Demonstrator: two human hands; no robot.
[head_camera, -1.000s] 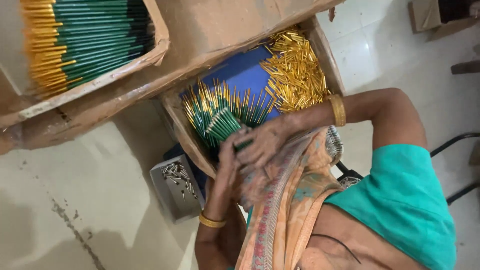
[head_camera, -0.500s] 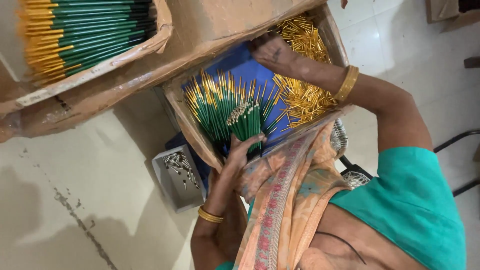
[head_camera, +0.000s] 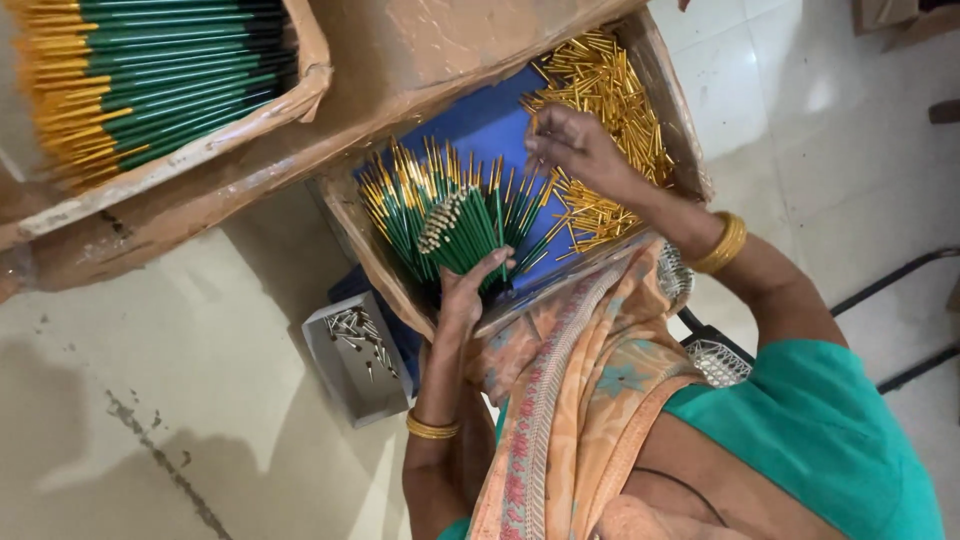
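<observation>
I am seeing the left hand (head_camera: 468, 292) gripping a fanned bundle of green pencils (head_camera: 455, 215) low in the cardboard tray (head_camera: 352, 222), while the right hand (head_camera: 572, 145) is pinching into the gold caps (head_camera: 610, 75) piled at the tray's right. I am judging the pencils light, stiff and slippery, best clasped round the bundle's middle; the caps look tiny and loose, needing a fingertip pinch.

Left hand (head_camera: 468, 292) grips a fanned bundle of green sticks (head_camera: 450, 215) in the near box (head_camera: 370, 245). Right hand (head_camera: 575, 145) pinches among the gold caps (head_camera: 610, 85) at the box's far right. Small grey tray (head_camera: 335, 372) sits left on the floor (head_camera: 150, 400).
</observation>
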